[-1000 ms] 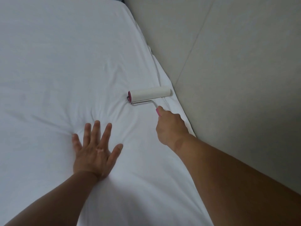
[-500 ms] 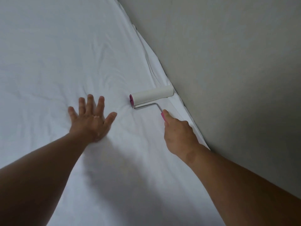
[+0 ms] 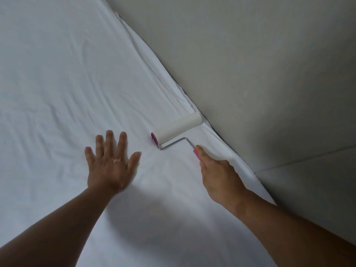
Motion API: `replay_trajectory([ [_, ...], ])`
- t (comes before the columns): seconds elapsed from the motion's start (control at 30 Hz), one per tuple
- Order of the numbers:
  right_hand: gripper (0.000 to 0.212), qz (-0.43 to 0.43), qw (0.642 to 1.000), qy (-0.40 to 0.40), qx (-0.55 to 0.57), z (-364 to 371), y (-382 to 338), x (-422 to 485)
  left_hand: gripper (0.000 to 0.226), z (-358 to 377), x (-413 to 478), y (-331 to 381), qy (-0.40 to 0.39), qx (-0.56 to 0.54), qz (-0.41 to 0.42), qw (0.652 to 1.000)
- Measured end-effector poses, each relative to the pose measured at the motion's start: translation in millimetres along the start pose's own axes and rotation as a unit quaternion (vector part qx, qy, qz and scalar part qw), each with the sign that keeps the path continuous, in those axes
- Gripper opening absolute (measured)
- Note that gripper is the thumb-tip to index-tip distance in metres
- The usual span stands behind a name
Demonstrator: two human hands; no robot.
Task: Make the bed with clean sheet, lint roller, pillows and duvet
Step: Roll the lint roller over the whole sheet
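White sheet [image 3: 67,74] beside grey wall [image 3: 260,64] — left hand [image 3: 111,166] flat, fingers [image 3: 121,141] splayed — right hand [image 3: 219,176] tight round lint roller [image 3: 178,130]

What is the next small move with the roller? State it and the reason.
Probably push the lint roller forward along the sheet edge: the right hand grips its handle, the roll lies beside the wall, and the left hand presses the fabric flat.

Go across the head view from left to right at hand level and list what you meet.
White sheet → left hand, flat on the sheet → lint roller → right hand, gripping the roller's pink handle → grey wall.
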State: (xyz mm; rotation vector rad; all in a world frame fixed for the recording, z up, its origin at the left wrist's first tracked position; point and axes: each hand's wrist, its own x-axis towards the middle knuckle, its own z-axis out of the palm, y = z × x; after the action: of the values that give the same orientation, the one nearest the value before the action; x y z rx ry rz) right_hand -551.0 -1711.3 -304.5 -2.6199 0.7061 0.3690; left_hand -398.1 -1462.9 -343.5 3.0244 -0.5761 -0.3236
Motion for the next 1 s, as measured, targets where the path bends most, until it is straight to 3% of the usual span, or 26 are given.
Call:
replay_trajectory([
  [0.6, 0.061, 0.019, 0.999, 0.037, -0.008, 41, 103, -194, 0.083, 23, -83, 29, 0.000, 0.011, 0.046, 0.999],
  [0.8, 0.053, 0.041, 0.998, 0.006, 0.044, 50, 140, -273, 0.083, 25, -82, 22, 0.008, 0.006, 0.065, 0.998],
  [1.0, 0.054, 0.062, 0.998, 0.004, 0.026, 44, 151, -339, 0.084, 27, -82, 15, 0.003, 0.017, 0.083, 0.996],
])
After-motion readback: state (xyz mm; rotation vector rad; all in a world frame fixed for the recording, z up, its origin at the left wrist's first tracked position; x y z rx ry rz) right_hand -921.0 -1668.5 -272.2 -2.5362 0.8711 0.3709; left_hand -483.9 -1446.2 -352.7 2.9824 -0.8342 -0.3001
